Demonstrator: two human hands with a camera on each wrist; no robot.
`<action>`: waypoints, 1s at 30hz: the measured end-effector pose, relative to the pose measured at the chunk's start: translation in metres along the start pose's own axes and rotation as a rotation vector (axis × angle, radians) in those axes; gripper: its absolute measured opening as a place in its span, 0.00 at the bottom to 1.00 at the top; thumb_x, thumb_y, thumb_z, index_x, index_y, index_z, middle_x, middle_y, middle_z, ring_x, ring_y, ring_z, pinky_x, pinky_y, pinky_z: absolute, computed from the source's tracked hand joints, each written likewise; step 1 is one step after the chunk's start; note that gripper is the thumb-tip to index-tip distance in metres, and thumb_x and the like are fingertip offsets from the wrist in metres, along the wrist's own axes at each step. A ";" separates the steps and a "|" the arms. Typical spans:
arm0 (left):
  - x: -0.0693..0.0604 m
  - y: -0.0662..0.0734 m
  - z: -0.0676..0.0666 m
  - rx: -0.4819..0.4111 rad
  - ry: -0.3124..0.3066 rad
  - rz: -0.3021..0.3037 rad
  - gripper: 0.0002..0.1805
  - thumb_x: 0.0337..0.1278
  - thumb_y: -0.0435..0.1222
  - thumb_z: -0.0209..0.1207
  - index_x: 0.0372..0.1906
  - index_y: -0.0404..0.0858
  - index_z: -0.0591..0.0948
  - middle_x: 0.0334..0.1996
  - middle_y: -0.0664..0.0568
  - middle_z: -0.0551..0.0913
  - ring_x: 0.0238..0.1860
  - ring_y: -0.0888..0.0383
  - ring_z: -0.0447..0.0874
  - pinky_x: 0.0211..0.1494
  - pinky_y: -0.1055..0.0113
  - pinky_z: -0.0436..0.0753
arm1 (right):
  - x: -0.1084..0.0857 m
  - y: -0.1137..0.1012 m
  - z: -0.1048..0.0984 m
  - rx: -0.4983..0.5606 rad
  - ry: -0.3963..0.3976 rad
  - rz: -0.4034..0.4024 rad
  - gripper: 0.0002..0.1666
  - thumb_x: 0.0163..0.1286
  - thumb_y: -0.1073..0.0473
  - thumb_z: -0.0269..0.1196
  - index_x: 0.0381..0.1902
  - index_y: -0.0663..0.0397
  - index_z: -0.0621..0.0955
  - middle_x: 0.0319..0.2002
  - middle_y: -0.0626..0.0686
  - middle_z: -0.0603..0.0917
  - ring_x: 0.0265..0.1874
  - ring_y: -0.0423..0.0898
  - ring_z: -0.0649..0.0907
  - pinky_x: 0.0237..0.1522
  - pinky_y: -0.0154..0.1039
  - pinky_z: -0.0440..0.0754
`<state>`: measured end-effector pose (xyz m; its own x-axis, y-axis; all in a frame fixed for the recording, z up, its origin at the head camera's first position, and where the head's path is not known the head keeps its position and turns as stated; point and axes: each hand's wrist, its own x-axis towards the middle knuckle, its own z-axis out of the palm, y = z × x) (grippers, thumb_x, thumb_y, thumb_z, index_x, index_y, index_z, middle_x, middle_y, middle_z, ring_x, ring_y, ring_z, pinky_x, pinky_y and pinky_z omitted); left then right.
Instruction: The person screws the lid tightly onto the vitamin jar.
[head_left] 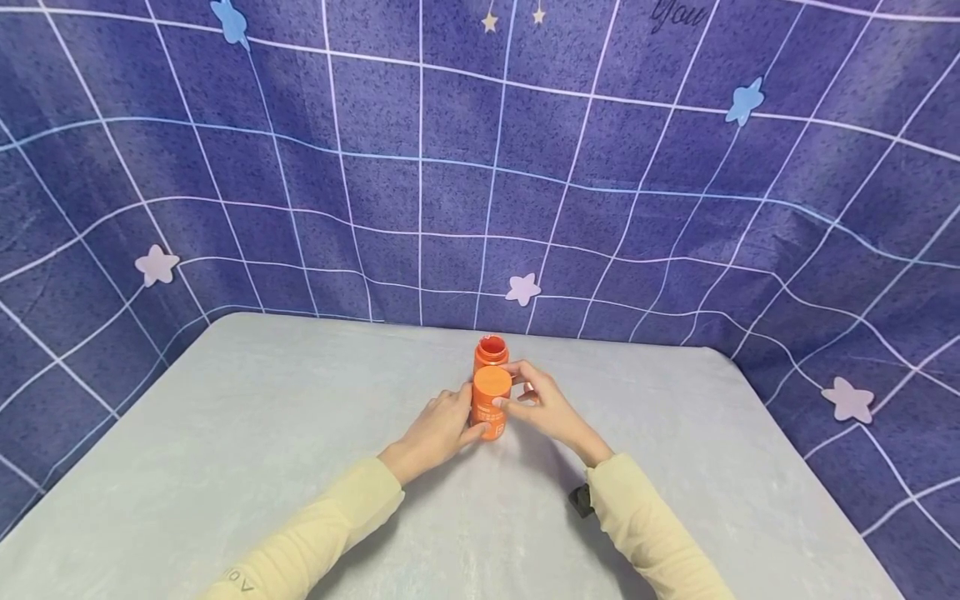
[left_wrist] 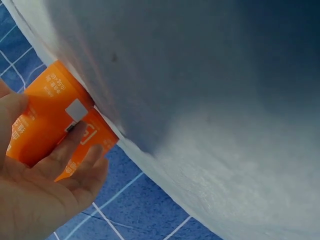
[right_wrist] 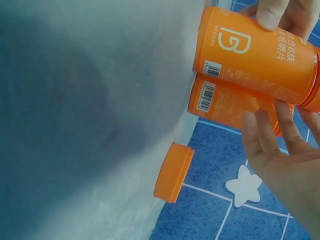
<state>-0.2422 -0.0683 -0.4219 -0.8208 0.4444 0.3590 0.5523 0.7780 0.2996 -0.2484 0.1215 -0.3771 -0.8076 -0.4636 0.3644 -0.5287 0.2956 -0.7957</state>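
Observation:
Two orange bottles stand one behind the other on the table. The near bottle (head_left: 489,421) has its orange lid (head_left: 492,382) on; the far bottle (head_left: 491,354) has no lid, and its threaded mouth faces up. My left hand (head_left: 441,425) grips the near bottle from the left, its thumb on the front side. From the right, my right hand (head_left: 551,408) holds the near bottle's lid between thumb and fingers. In the right wrist view a loose orange lid (right_wrist: 173,172) lies on the table near the bottles.
The grey-white table (head_left: 300,400) spreads out around the bottles. Behind it and at its sides hangs a blue grid-patterned cloth (head_left: 450,192) with stars. A small dark device (head_left: 581,500) sits at my right wrist.

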 end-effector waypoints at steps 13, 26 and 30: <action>0.001 -0.003 -0.001 -0.065 -0.057 -0.035 0.30 0.52 0.47 0.61 0.56 0.36 0.67 0.38 0.48 0.82 0.39 0.51 0.77 0.46 0.55 0.74 | 0.003 0.033 0.000 -0.052 0.017 -0.003 0.27 0.54 0.63 0.66 0.54 0.58 0.73 0.48 0.58 0.78 0.45 0.53 0.77 0.44 0.52 0.77; 0.004 -0.007 -0.002 -0.219 -0.069 -0.024 0.29 0.50 0.44 0.63 0.56 0.38 0.68 0.46 0.45 0.82 0.45 0.50 0.82 0.51 0.57 0.77 | -0.002 0.003 -0.006 0.016 -0.035 0.020 0.29 0.55 0.71 0.63 0.55 0.72 0.69 0.49 0.68 0.75 0.48 0.63 0.73 0.48 0.62 0.71; 0.004 -0.008 -0.002 -0.239 -0.070 -0.014 0.29 0.50 0.42 0.63 0.56 0.37 0.69 0.46 0.44 0.82 0.45 0.49 0.82 0.51 0.58 0.77 | -0.004 -0.004 -0.008 0.013 -0.047 0.034 0.29 0.56 0.71 0.62 0.56 0.72 0.68 0.51 0.68 0.74 0.49 0.62 0.73 0.50 0.62 0.70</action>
<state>-0.2500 -0.0739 -0.4207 -0.8321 0.4703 0.2939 0.5528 0.6609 0.5077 -0.2454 0.1285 -0.3721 -0.8121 -0.4919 0.3140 -0.4970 0.3011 -0.8138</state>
